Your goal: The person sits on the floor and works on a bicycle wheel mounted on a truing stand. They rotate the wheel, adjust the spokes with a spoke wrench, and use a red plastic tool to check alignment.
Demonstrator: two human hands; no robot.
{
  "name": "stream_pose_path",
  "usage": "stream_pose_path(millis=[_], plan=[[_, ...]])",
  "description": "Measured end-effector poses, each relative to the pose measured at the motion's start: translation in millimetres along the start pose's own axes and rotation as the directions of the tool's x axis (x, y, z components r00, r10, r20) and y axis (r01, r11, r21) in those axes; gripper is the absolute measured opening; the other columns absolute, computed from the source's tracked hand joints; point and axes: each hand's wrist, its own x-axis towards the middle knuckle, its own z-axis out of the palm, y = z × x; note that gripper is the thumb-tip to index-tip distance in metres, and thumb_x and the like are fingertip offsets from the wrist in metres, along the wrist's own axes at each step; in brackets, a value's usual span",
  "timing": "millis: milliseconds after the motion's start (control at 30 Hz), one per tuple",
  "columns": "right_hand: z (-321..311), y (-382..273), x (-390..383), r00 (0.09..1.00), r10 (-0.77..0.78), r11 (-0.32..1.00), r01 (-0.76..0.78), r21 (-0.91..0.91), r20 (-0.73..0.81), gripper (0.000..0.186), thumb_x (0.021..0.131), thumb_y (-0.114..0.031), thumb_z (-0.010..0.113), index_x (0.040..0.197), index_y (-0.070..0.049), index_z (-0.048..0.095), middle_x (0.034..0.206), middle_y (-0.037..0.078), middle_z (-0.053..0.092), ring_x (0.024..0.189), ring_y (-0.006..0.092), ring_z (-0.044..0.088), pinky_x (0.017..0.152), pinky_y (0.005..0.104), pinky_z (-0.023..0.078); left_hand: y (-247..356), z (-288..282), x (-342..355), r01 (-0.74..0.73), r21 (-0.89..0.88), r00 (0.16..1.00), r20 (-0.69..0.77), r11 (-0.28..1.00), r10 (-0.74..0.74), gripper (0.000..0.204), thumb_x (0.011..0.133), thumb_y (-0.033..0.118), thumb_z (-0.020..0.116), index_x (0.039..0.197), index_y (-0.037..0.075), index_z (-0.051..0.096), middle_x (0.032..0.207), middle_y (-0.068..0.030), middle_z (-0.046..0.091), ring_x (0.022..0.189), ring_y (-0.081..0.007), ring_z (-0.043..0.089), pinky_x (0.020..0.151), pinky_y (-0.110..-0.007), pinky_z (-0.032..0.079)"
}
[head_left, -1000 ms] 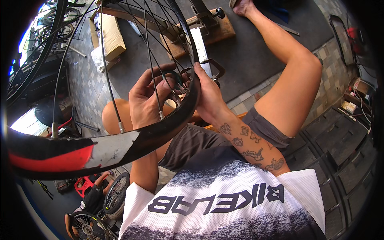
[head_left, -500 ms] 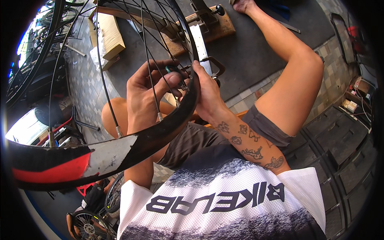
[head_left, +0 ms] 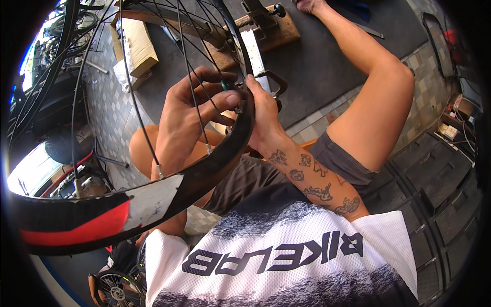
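Observation:
A bicycle wheel fills the left side, its black rim [head_left: 217,166] marked with a red and a silver patch, thin dark spokes [head_left: 134,97] running up from it. Inside the rim, my left hand [head_left: 192,105] reaches between the spokes. Its thumb and fingers are closed on a small green-and-metal spoke wrench [head_left: 225,85] at the foot of a spoke; the fingers partly cover the tool. My right hand [head_left: 263,112] is wrapped round the outer side of the rim, thumb up along its edge, opposite the left hand's fingertips.
Behind the wheel stands a truing stand [head_left: 261,23] on a wooden base, over a dark mat [head_left: 317,66]. An open cardboard box [head_left: 140,48] lies at the upper left. Dark drawers [head_left: 434,189] line the right. A person beside another wheel [head_left: 115,291] is at the lower left.
The wheel has turned a little, its coloured patches and lower spokes shifting right and slightly down. My left hand has tilted, and the wrench's green part sits further right.

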Motion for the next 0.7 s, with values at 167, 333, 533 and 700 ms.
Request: stream_pose_path(millis=[167,333,533,700], plan=[[0.5,-1.3,0.0,0.997,0.023,1.0,-0.023,-0.011,0.079,0.046,0.111,-0.047,0.047,0.11,-0.004,0.063,0.086,0.008,0.062,0.063,0.0174,0.061,0.053,0.0311,0.051,-8.9,-23.6,10.3,-0.023,-0.022,0.997,0.079,0.999,0.025,0.033,0.09,0.009,0.083,0.117,-0.003,0.068,0.102,-0.0136,0.078,0.082,-0.0162,0.074,0.063,-0.027,0.06],[6.3,-0.2,-4.9,1.0,0.007,0.998,-0.008,0.058,0.005,0.036,0.111,-0.043,0.052,0.091,-0.013,0.056,0.07,-0.003,0.053,0.055,0.0087,0.052,0.052,0.0251,0.043,-16.1,-10.6,12.3,-0.09,-0.14,0.996,0.011,0.986,0.093,0.022,0.089,0.012,0.085,0.096,0.002,0.066,0.089,-0.0071,0.075,0.069,-0.0116,0.067,0.058,-0.025,0.051],[6.5,2.9,1.1,1.0,0.016,0.991,-0.017,0.131,0.007,0.036,0.111,-0.042,0.051,0.088,-0.016,0.055,0.068,-0.005,0.051,0.053,0.0073,0.049,0.049,0.025,0.04,-5.1,28.4,2.0,-0.094,0.428,0.904,-0.341,0.899,0.257,0.033,0.087,0.016,0.088,0.08,0.0,0.059,0.068,0.0001,0.061,0.067,-0.0062,0.055,0.058,-0.026,0.043],[3.8,3.6,3.6,1.0,-0.001,0.993,-0.002,0.12,0.029,0.035,0.112,-0.041,0.049,0.088,-0.016,0.055,0.069,-0.004,0.052,0.056,0.0075,0.052,0.05,0.026,0.042,-2.4,29.3,5.6,-0.203,0.328,0.919,-0.26,0.922,0.295,0.03,0.091,0.019,0.084,0.098,-0.004,0.065,0.077,-0.0045,0.067,0.068,-0.011,0.061,0.063,-0.03,0.05]])
